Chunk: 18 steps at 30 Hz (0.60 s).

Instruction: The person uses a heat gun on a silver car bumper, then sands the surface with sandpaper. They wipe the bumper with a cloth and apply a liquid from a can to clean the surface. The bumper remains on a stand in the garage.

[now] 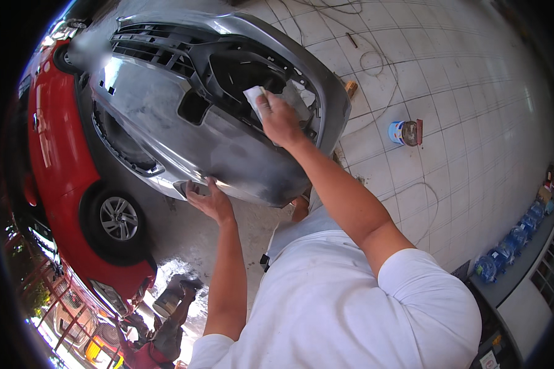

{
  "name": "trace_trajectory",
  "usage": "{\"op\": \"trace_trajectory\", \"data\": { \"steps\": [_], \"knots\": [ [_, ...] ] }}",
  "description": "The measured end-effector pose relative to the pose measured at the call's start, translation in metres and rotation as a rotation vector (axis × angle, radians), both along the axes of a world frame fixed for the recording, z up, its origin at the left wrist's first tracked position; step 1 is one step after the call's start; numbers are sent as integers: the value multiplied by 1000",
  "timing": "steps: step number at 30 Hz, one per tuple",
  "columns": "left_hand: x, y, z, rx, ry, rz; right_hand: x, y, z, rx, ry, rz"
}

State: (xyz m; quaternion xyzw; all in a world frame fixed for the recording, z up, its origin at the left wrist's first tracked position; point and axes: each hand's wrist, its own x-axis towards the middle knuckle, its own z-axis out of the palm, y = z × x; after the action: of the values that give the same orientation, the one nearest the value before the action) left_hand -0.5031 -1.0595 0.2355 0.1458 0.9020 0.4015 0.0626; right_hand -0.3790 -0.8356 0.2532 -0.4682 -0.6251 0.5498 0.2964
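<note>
A large grey car bumper [160, 92] lies before me, with grille slots at its far end and cut-out openings. Dull, dusty patches show on its surface. In my right hand [282, 122] is a pale flat pad [253, 95], gripped between thumb and fingers over the bumper's big opening on the right side. Whether the pad touches the bumper I cannot tell. My left hand [213, 202] is at the bumper's near left edge, fingers spread and holding nothing. Its fingertips are close to or on that edge.
A red car [64, 147] stands to the left. On the tiled floor at right are a blue-and-white tin [402, 133], a reddish-brown block [419, 131] beside it, a small wooden piece [351, 89] and loose cables. Blue plastic bottles [505, 249] line the far right. Another person [166, 335] is at lower left.
</note>
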Motion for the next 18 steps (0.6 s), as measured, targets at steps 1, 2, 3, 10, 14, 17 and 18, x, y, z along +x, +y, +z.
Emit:
{"op": "trace_trajectory", "data": {
  "steps": [1, 2, 3, 10, 14, 17, 18],
  "knots": [
    [-3, 10, 27, -99, 310, -146, 17, 4, -31, -222, 206, -48],
    [-13, 29, 49, -84, 401, -316, 38, 12, -25, -563, 339, -2],
    [-25, 58, 69, -67, 488, -496, 55, 21, -16, -905, 468, 38],
    [-97, 201, 104, -977, -27, -826, 49, 48, -51, -942, 163, 347],
    [-107, 194, 78, -954, -139, -783, 46, 54, -68, -1073, 251, 457],
    [-80, 223, 93, -871, -492, -571, 47, 71, -87, -1006, 196, 446],
    [-80, 225, 94, -876, -507, -543, 42, 72, -96, -1034, 217, 471]
  ]
}}
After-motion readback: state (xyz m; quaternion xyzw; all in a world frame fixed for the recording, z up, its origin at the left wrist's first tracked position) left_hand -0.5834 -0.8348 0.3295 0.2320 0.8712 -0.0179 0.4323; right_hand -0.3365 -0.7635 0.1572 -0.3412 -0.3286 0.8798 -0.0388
